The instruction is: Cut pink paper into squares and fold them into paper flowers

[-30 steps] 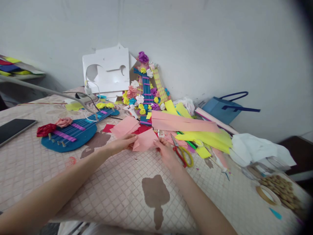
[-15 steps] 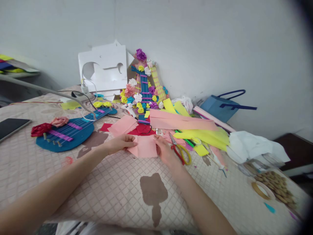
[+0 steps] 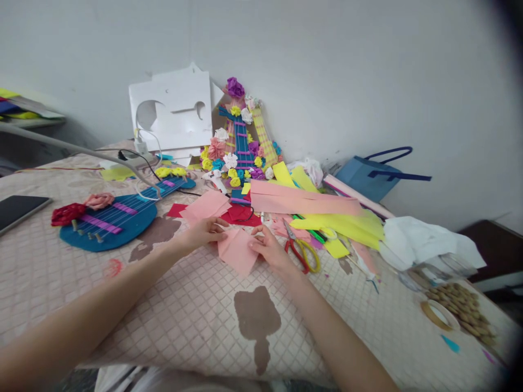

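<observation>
A square piece of pink crepe paper (image 3: pixel 240 255) hangs between my two hands, low over the tabletop, one corner pointing toward me. My left hand (image 3: pixel 204 231) pinches its left edge between thumb and fingers. On the other side, my right hand (image 3: pixel 272 250) has its thumb on the paper's right part, with the index finger slightly raised behind. More pink paper squares (image 3: pixel 206 207) lie just beyond my left hand, on top of red paper (image 3: pixel 241 215). Red-and-yellow-handled scissors (image 3: pixel 302 251) rest to the right of my right hand.
A blue paper guitar (image 3: pixel 110 223) with paper roses lies at left, near a phone (image 3: pixel 22 209). Decorated guitars (image 3: pixel 244 141) lean on the wall behind a glue gun (image 3: pixel 216 179). Pink strips (image 3: pixel 302 198), yellow paper (image 3: pixel 347 228), a tape roll (image 3: pixel 439 316) and peanuts (image 3: pixel 460 307) lie rightward.
The pink paper square has been turned from lying level to corner-down, tilted toward me. My right fingers have shifted from its top right corner onto its right side.
</observation>
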A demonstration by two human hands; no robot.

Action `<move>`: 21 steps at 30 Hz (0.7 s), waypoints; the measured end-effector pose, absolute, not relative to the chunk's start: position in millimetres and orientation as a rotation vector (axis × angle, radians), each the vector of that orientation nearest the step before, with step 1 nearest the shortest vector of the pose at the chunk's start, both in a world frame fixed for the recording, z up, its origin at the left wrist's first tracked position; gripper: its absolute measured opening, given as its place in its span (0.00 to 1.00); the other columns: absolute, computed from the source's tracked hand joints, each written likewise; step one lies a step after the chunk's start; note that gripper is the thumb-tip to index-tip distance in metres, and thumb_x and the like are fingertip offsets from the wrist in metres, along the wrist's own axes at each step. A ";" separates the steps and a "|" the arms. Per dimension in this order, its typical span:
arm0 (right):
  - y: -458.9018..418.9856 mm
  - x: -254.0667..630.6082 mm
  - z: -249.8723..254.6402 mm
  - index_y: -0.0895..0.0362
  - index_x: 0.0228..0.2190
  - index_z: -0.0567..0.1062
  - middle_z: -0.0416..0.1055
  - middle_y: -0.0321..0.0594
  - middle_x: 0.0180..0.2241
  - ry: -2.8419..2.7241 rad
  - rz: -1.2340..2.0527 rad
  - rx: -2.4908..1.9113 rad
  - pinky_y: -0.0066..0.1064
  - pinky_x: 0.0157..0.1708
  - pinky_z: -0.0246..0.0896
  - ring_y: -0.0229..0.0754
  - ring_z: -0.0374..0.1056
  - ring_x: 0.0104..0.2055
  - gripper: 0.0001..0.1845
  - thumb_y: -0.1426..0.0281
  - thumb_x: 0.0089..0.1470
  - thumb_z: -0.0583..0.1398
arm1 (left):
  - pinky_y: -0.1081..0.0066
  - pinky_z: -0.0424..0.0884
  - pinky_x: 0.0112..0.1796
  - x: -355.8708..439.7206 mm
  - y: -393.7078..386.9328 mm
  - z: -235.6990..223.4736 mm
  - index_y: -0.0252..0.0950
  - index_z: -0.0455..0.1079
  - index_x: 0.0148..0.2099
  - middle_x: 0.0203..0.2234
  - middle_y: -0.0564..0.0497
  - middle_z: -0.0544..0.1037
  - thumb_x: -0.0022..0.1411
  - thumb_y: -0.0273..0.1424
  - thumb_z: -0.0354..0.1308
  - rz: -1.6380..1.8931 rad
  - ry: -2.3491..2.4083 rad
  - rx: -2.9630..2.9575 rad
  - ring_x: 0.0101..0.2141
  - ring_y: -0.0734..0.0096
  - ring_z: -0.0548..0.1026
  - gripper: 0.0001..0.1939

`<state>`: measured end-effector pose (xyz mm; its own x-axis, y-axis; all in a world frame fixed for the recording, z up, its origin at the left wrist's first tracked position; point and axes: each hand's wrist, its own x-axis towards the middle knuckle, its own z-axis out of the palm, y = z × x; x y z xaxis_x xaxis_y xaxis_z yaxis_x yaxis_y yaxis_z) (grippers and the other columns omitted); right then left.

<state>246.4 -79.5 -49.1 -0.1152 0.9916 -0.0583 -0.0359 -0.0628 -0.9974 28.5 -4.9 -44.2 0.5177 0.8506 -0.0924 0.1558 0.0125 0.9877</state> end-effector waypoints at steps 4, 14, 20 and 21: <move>-78.3 253.1 -47.9 0.55 0.29 0.70 0.63 0.30 0.25 -1.417 1.368 -1.183 0.23 0.19 0.54 0.30 0.57 0.21 0.08 0.69 0.44 0.62 | 0.69 0.68 0.30 29.7 -1.5 -47.9 0.32 0.68 0.41 0.27 0.50 0.76 0.41 0.43 0.67 0.770 0.959 1.564 0.29 0.67 0.74 0.28; -75.0 265.4 -59.8 0.55 0.36 0.73 0.70 0.35 0.30 -1.596 1.282 -1.227 0.25 0.24 0.59 0.31 0.63 0.23 0.22 0.79 0.39 0.50 | 0.65 0.69 0.42 31.1 -15.4 -36.6 0.36 0.69 0.40 0.37 0.47 0.75 0.57 0.29 0.52 1.081 0.917 2.204 0.40 0.66 0.72 0.08; -75.5 264.1 -57.0 0.56 0.36 0.71 0.71 0.37 0.34 -1.697 1.042 -1.255 0.28 0.30 0.60 0.36 0.66 0.31 0.19 0.79 0.39 0.51 | 0.65 0.68 0.45 33.5 -23.1 -39.0 0.35 0.68 0.40 0.38 0.47 0.74 0.52 0.18 0.46 1.049 0.783 2.384 0.42 0.66 0.72 0.16; -76.6 263.0 -55.4 0.56 0.34 0.71 0.71 0.37 0.34 -1.717 0.982 -1.268 0.29 0.32 0.60 0.37 0.66 0.33 0.18 0.80 0.39 0.52 | 0.65 0.67 0.46 33.0 -23.5 -38.6 0.35 0.68 0.41 0.39 0.47 0.73 0.51 0.17 0.45 1.033 0.777 2.399 0.43 0.66 0.72 0.18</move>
<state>263.0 -76.6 -55.4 -0.2069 0.9688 0.1361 0.3739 0.2068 -0.9041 33.0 -23.5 -38.6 0.5697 0.6336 0.5235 0.3271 -0.7591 0.5629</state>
